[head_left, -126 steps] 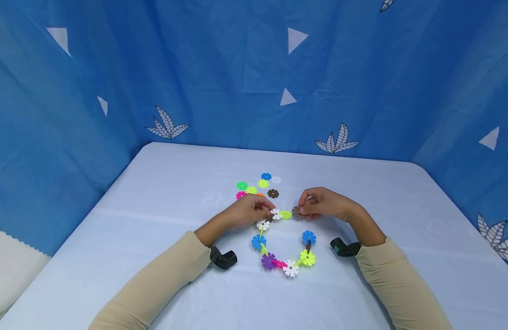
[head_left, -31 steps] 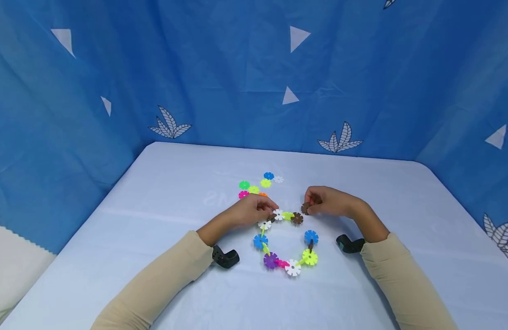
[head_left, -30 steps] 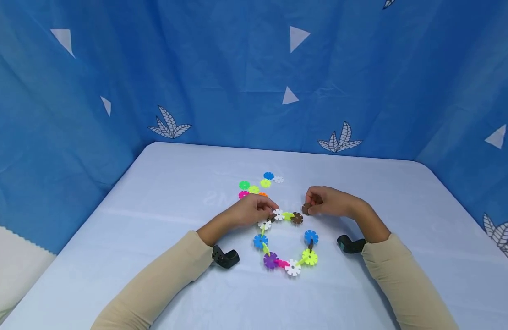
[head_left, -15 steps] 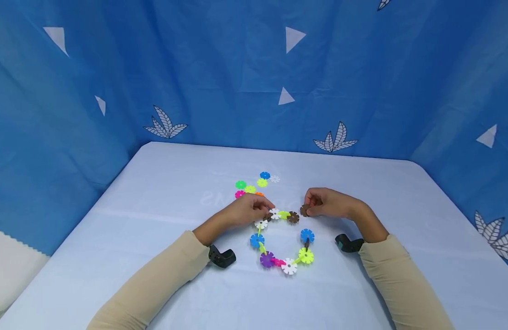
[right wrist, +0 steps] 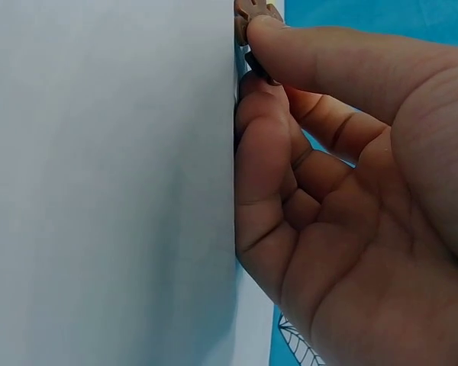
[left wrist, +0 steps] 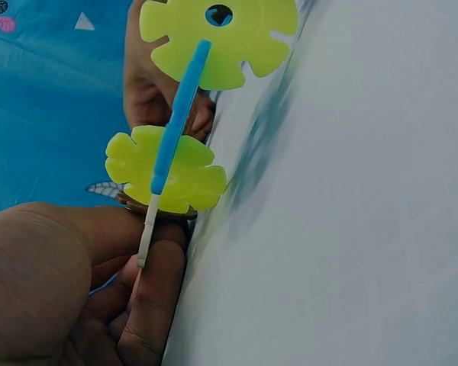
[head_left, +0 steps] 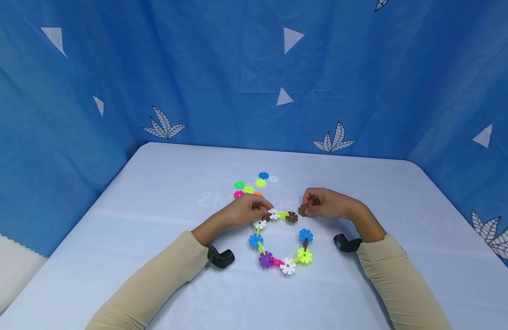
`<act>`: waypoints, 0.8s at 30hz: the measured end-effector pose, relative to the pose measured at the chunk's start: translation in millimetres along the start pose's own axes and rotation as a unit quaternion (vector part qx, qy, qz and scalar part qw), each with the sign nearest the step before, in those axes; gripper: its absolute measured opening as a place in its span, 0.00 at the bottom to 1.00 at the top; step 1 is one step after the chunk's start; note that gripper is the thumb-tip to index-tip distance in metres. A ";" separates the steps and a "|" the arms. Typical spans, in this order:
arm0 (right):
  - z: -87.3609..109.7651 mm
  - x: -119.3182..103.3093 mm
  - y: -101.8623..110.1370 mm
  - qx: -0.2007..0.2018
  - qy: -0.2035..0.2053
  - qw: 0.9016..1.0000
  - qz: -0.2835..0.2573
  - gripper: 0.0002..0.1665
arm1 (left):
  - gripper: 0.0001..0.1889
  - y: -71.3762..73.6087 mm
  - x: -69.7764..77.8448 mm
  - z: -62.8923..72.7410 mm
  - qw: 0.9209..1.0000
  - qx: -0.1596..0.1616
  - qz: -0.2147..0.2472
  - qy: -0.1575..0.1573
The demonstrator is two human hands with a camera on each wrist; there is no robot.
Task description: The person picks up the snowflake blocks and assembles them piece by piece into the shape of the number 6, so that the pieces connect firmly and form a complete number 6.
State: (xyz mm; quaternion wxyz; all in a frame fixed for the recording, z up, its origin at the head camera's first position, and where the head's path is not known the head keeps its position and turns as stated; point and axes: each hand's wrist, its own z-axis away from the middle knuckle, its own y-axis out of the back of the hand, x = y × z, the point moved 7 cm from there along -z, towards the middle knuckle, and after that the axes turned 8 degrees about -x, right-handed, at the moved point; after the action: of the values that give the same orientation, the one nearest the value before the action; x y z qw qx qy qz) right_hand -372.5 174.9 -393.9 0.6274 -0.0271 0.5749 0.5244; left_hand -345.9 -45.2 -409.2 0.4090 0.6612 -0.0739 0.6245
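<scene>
Slotted, flower-shaped plastic discs are joined edge to edge in a curved chain on the table, with a gap at its right side. My left hand (head_left: 247,210) pinches the chain at its upper left, beside a white disc (head_left: 273,214). A brown disc (head_left: 292,217) ends the upper run, after a yellow disc (head_left: 282,215). The lower run ends in a blue disc (head_left: 306,235). Between thumb and fingers, my right hand (head_left: 325,202) holds a loose brown disc (head_left: 302,211), just right of the chain's brown end. The right thumb covers part of this disc (right wrist: 253,11).
Beyond the left hand lie several loose discs, among them a green disc (head_left: 239,184), a blue disc (head_left: 264,175) and a pink disc (head_left: 238,195). An orange disc (head_left: 258,194) is partly hidden by that hand. A blue curtain (head_left: 221,68) hangs behind the white table (head_left: 188,174).
Since the oldest frame, a brown disc has joined the chain's upper end, and the loose brown disc has left the pile; the right hand now holds a brown disc. Lately the hands have barely moved.
</scene>
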 end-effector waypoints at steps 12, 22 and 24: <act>-1.1 1.6 0.2 0.000 0.001 1.000 0.000 0.09 | 0.12 -0.2 -0.9 -1.1 1.000 0.002 0.001 0.007; -0.6 0.4 -0.6 -0.006 0.014 1.000 -0.005 0.09 | 0.12 -0.5 -0.3 -0.3 1.000 0.001 -0.002 0.003; -0.5 1.0 -0.6 -0.007 0.014 1.000 -0.006 0.08 | 0.12 -0.8 -0.5 -0.7 1.000 0.001 -0.003 0.002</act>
State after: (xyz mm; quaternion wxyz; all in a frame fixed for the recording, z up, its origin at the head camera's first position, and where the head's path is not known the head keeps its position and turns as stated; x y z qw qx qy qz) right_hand -372.7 174.9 -395.1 0.6221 -0.0422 0.5802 0.5240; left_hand -346.0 -44.5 -410.1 0.4108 0.6602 -0.0704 0.6248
